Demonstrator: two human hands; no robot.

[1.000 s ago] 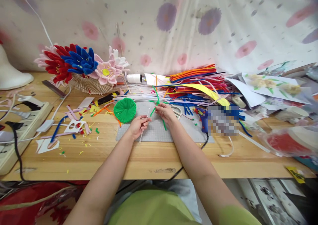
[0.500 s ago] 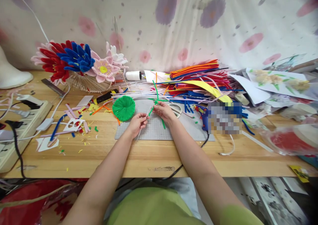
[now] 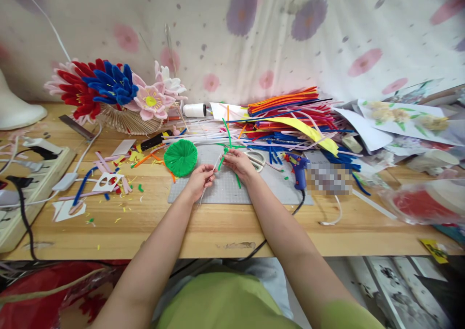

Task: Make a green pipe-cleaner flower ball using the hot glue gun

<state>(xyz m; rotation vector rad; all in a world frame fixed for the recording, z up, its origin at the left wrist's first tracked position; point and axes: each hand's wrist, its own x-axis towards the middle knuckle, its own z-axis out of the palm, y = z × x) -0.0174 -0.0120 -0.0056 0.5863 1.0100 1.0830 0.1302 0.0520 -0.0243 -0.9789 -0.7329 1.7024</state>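
Over the grey cutting mat, my left hand is closed in a pinch on a thin, pale wire stem whose ends hang below the fingers. My right hand pinches a short green pipe cleaner against the stem's upper end; the exact joint is too small to make out. Another green pipe cleaner lies on the mat beneath the right hand. A round, pleated green fuzzy disc sits just left of my hands. White-handled scissors lie beside the right hand, partly hidden by it.
A blue glue gun stands at the mat's right, its cord running to the table edge. Bundles of coloured pipe cleaners are piled behind. Fuzzy flowers stand back left. A power strip and scraps occupy the left.
The short green pipe cleaner in my right fingers has tilted more upright and shifted slightly left. Both hands otherwise keep nearly the same place; the view has moved a little.
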